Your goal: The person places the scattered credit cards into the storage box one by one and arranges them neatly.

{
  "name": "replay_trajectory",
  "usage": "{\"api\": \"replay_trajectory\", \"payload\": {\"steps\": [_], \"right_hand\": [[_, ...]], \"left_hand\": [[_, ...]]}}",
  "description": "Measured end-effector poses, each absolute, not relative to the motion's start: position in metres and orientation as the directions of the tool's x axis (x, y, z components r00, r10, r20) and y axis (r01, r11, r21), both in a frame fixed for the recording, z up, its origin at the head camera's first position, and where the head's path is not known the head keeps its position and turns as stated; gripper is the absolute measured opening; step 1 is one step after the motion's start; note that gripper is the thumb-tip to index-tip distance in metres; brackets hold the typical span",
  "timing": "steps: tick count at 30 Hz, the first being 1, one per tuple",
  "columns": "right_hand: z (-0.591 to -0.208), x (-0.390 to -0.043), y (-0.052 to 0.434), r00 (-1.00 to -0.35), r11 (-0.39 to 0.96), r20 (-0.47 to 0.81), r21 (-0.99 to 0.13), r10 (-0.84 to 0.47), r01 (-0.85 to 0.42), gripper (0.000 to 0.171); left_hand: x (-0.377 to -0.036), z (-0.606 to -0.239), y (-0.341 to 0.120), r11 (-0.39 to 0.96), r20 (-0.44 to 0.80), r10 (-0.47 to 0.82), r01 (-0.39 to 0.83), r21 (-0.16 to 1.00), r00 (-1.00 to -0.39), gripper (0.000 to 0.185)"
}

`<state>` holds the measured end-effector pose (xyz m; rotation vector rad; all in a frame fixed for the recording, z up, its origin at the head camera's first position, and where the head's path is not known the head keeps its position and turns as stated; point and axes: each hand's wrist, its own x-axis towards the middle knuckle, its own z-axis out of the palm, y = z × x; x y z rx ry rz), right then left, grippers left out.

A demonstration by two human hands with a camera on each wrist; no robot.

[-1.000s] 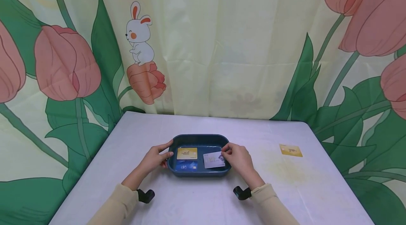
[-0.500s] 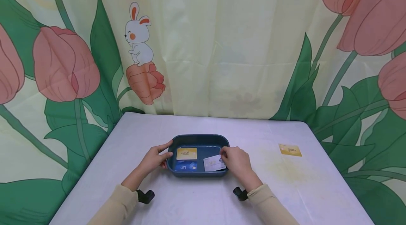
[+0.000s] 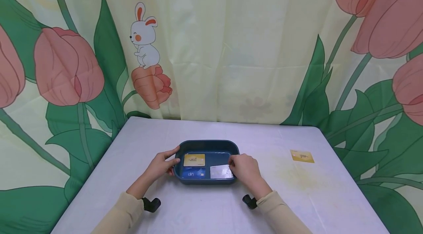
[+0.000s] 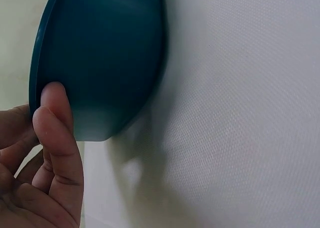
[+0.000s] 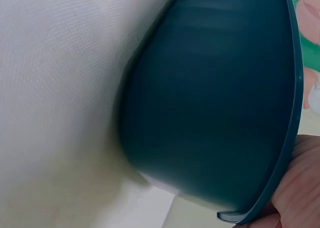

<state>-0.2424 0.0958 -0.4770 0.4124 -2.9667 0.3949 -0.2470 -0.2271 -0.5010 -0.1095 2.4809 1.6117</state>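
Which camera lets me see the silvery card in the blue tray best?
The head view: the silvery card lies flat in the blue tray beside the right hand. Both wrist views show only the tray's outer wall, no card.

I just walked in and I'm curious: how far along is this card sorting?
Done: a gold card and a blue card lie in the tray. In hand: the right hand is setting a silver card into it while the left hand steadies the rim. Left: another gold card on the table.
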Motion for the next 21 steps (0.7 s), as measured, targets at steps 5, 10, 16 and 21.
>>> {"api": "replay_trajectory", "payload": {"steps": [5, 10, 16, 21], "right_hand": [[-0.4789, -0.2438, 0.0963, -0.957, 0.931, 0.143, -0.233, -0.254, -0.282, 0.007], [-0.4800, -0.2448, 0.0962, -0.959, 0.933, 0.123, -0.229, -0.256, -0.278, 0.012], [-0.4794, -0.2446, 0.0950, -0.962, 0.936, 0.110, -0.225, -0.250, -0.269, 0.012], [-0.4802, -0.2444, 0.0943, -0.964, 0.936, 0.106, -0.232, -0.246, -0.264, 0.010]], "left_hand": [[-0.2473, -0.5004, -0.2257, 0.412, -0.193, 0.033, -0.162, 0.897, -0.981, 0.058], [-0.2474, -0.5003, -0.2252, 0.416, -0.193, 0.033, -0.162, 0.895, -0.981, 0.059], [-0.2476, -0.5012, -0.2257, 0.420, -0.195, 0.031, -0.164, 0.893, -0.980, 0.058], [-0.2471, -0.5008, -0.2257, 0.417, -0.196, 0.030, -0.166, 0.894, -0.980, 0.058]]}}
